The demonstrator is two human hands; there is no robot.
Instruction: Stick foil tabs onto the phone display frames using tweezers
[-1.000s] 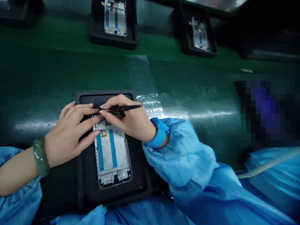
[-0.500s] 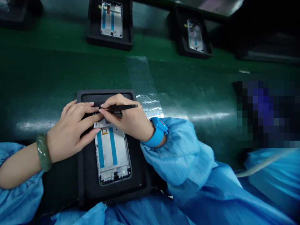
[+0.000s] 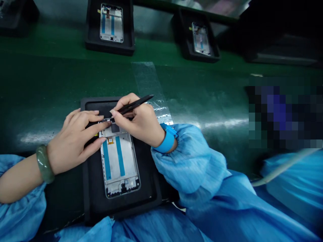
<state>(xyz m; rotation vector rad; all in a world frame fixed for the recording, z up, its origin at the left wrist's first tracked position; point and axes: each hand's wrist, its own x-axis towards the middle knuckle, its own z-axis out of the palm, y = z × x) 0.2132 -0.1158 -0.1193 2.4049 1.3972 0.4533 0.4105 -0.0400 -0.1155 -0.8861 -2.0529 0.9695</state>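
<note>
A silvery phone mid-frame (image 3: 127, 154) with two blue adhesive strips lies in a black foam tray (image 3: 148, 188). My left hand (image 3: 75, 139) has its fingers stretched out and apart. Its index fingertip and thumb rest on the upper left of the frame, and the other fingers reach over the tray's left rim. Pinched in my right hand (image 3: 140, 117) is a slim black tool, seemingly tweezers (image 3: 136, 105), slanting up to the right. Its working end is down by the frame's top edge, partly hidden by my fingers. A small orange flex connector (image 3: 110, 140) shows below my left index finger.
Beyond the green work surface (image 3: 202, 90), two more black trays (image 3: 109, 48) (image 3: 185, 47) hold similar phone frames. A clear plastic strip (image 3: 147, 79) lies behind my right hand. At the right are a blurred-out patch, a pale cable (image 3: 280, 169) and blue cloth.
The tool in my right hand has tipped steeper, its rear end rising, and that hand has shifted slightly up off the frame. My left hand keeps its place on the frame. The view has shifted slightly.
</note>
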